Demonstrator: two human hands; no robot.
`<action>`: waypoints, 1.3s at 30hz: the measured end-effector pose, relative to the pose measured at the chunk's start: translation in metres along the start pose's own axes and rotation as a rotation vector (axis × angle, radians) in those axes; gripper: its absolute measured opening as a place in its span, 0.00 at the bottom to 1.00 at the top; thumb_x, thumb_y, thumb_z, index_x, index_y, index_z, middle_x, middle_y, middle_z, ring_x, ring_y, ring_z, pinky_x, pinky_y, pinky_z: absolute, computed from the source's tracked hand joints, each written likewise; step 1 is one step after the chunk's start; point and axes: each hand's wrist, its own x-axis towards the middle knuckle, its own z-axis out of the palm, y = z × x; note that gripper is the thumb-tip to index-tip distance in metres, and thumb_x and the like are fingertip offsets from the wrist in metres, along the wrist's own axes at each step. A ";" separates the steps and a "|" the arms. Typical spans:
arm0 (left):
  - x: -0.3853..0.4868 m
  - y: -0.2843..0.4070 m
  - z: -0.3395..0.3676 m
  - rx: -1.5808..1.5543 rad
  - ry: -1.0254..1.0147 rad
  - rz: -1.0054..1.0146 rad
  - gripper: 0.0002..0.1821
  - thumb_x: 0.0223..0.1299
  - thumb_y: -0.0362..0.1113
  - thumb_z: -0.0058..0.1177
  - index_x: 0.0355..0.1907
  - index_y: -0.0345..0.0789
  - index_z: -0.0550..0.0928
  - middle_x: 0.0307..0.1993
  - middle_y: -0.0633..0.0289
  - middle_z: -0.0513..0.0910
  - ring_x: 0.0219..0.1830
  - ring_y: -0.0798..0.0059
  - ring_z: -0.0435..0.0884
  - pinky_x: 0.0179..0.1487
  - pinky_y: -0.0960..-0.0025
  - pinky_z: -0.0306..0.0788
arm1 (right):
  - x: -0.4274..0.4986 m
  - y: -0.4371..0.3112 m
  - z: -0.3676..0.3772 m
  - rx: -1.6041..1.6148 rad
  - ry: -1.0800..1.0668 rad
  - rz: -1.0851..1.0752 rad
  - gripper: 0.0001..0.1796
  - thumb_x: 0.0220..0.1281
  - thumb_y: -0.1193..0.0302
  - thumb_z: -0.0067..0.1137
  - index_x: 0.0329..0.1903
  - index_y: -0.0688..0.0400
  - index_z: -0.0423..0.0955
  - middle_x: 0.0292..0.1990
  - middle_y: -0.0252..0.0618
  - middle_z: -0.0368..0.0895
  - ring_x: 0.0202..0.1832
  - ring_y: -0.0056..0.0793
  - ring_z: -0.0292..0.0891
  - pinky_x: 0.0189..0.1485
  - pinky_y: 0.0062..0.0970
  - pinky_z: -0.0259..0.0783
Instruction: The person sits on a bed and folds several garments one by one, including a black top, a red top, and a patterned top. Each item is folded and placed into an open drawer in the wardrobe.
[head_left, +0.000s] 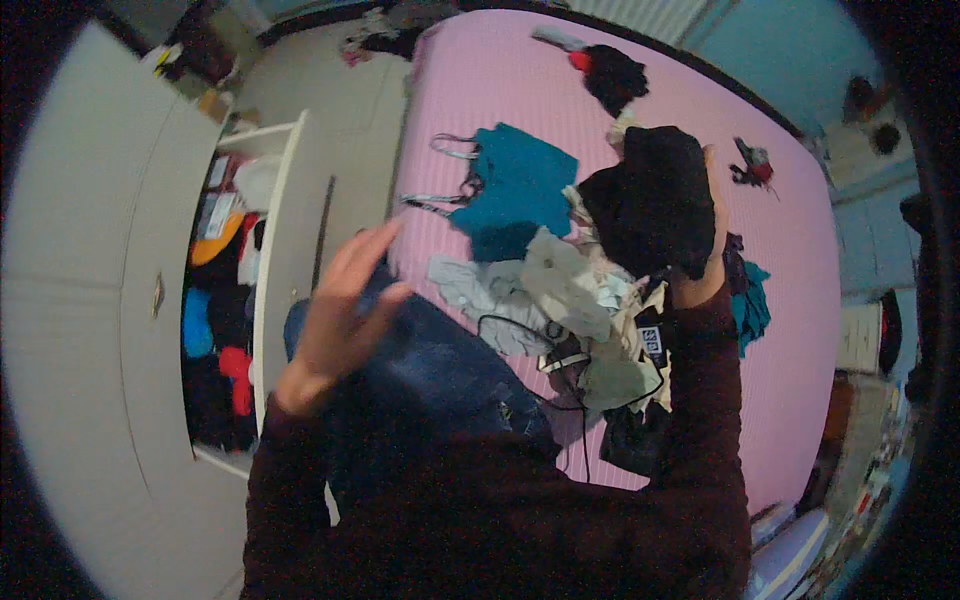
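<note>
My left hand is raised over my jeans, fingers apart, holding nothing. On the right, my right hand grips the edge of a bundled black garment, its fingers partly hidden by the cloth. A teal strappy top lies spread on the pink striped bedcover. Between the top and my lap is a heap of white and beige clothes with a black cord or strap across it. A black-and-white label shows beside my right sleeve.
An open drawer to the left holds folded clothes, including blue, red and orange pieces. Farther up the bed lies a black and red garment. A small dark and red item and a teal garment lie at the right.
</note>
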 end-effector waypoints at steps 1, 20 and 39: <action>0.002 0.005 0.007 0.062 0.037 0.059 0.35 0.55 0.40 0.57 0.63 0.31 0.62 0.60 0.44 0.66 0.64 0.51 0.62 0.65 0.60 0.57 | 0.002 0.017 0.012 0.056 0.001 0.002 0.29 0.72 0.53 0.30 0.53 0.66 0.68 0.46 0.43 0.76 0.44 0.34 0.76 0.49 0.31 0.72; -0.112 -0.017 -0.021 -0.649 0.541 -0.603 0.20 0.50 0.22 0.46 0.49 0.28 0.74 0.41 0.61 0.80 0.43 0.72 0.77 0.51 0.69 0.70 | -0.008 0.205 0.122 -0.748 -0.026 0.051 0.28 0.62 0.63 0.52 0.60 0.62 0.59 0.54 0.48 0.69 0.49 0.34 0.72 0.54 0.34 0.68; -0.223 -0.085 -0.074 -0.376 0.662 -0.821 0.23 0.63 0.44 0.50 0.56 0.33 0.69 0.38 0.61 0.78 0.34 0.76 0.78 0.34 0.75 0.71 | 0.310 0.177 -0.008 -1.196 -0.086 0.289 0.39 0.53 0.43 0.57 0.52 0.68 0.69 0.44 0.54 0.76 0.49 0.45 0.73 0.51 0.39 0.70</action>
